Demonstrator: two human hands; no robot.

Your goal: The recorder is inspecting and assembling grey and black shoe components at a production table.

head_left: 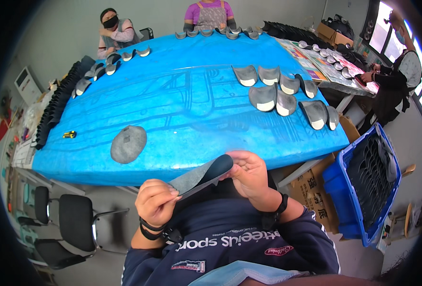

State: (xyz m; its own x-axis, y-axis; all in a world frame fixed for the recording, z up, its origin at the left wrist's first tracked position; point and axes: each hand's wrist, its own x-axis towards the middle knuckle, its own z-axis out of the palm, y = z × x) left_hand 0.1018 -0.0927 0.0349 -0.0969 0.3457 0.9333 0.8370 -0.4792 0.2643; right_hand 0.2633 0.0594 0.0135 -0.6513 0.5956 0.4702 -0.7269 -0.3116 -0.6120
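Both my hands hold one curved grey felt-like piece with a dark inner face, just off the table's near edge. My left hand pinches its left end between thumb and fingers. At the raised, rolled right end, my right hand grips it, some fingers hidden behind. On the blue-covered table ahead, a rounded grey piece lies by itself. Farther right sits a group of curved grey pieces with whitish edges.
A small yellow-and-black tool lies at the table's left. Dark stacked pieces line the left edge. At right stands a blue crate of dark pieces beside a cardboard box. Black chairs stand lower left. Three people are around the tables.
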